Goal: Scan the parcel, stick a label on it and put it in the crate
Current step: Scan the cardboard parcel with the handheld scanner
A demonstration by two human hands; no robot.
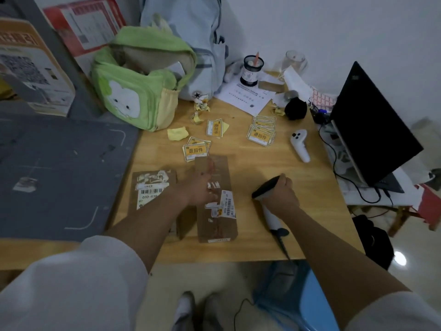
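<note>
A long brown cardboard parcel (pixel 216 211) lies on the wooden table (pixel 298 187), with a white barcode label near its right side. My left hand (pixel 199 187) rests flat on top of the parcel, fingers apart. My right hand (pixel 279 194) grips a white and black barcode scanner (pixel 268 206), its black head pointing left toward the parcel. A second flat brown parcel (pixel 152 187) with torn labels and a barcode lies to the left. Yellow and white labels (pixel 261 134) sit in a stack further back, and more labels (pixel 195 150) lie just behind the parcel.
A green backpack (pixel 143 87) and a pale blue bag (pixel 191 32) stand at the back left. A white controller (pixel 300 144), a pen cup (pixel 251 70), papers and a black laptop (pixel 372 125) fill the back right. Crumpled yellow backing scraps (pixel 176 134) litter the table. A grey surface (pixel 59 168) lies left.
</note>
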